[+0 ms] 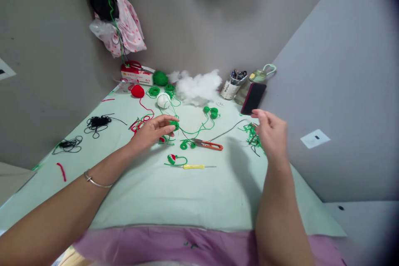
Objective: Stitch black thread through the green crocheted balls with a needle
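Note:
My left hand (156, 130) is closed around a small green crocheted piece (174, 124), pinched between thumb and fingers. A dark strand of black yarn (229, 130) runs from that piece past the thread snips (207, 144) and up toward my right hand (270, 133). The right fingers are pinched together at the strand's far end; a needle there cannot be made out. Below the left hand lie green crocheted rings (183, 145) and a red, white and green crocheted piece (171, 158). A yellow-handled crochet hook (193, 166) lies nearest me.
White stuffing (199, 86), a red yarn ball (137, 91), a white ball (163, 100) and a green yarn ball (160, 78) stand behind. Black yarn tangles (98, 122) lie left. Green scraps (251, 134), a phone (254, 98), pen cup (231, 87) and bottle (257, 75) are right.

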### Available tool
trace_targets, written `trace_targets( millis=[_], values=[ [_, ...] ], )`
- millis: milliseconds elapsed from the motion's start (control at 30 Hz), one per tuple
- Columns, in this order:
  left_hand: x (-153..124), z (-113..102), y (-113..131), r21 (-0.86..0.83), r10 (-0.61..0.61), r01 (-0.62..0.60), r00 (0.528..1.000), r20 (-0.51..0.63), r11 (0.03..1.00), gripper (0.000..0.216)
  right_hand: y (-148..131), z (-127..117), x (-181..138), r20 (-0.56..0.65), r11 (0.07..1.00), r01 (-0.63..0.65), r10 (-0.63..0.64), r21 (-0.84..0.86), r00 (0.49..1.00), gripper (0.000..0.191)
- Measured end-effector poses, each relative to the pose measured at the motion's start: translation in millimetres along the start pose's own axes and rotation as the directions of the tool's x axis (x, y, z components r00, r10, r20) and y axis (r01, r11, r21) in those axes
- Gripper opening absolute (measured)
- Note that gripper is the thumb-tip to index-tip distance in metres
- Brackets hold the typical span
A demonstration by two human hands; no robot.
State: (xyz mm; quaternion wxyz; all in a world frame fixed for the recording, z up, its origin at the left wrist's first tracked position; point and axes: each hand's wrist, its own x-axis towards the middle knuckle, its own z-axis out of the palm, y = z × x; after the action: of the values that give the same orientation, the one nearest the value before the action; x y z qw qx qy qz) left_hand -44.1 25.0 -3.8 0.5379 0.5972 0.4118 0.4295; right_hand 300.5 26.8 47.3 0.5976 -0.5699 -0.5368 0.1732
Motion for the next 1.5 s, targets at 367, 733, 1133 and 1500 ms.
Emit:
trace_targets(
  millis=[367, 733, 1133, 1500],
  values=[
    [-3, 15, -7, -0.107, -0.024, 0.032, 0.997, 0.074, 0.994, 0.034, -25, 95, -83, 0.823, 0.868, -0.477, 0.166, 0.139, 0.542, 0.043],
    [-10, 28, 0, 0.072, 0.053, -0.063, 0.990, 0.133, 0.995, 0.023, -23, 93, -77, 0.883, 0.693, -0.678, 0.128, 0.245, 0.451, 0.029],
    [-6, 18, 2, -0.418, -0.166, 0.238, 0.965, 0.201, 0.877, 0.032, -27, 64, -56, 0.669, 0.963, -0.250, 0.121, 0.100, 0.733, 0.042],
    [-3, 13, -1, -0.476, -0.149, 0.234, 0.967, 0.209, 0.848, 0.031, -24, 76, -68, 0.712, 0.945, -0.289, 0.098, 0.152, 0.696, 0.024]
  ],
)
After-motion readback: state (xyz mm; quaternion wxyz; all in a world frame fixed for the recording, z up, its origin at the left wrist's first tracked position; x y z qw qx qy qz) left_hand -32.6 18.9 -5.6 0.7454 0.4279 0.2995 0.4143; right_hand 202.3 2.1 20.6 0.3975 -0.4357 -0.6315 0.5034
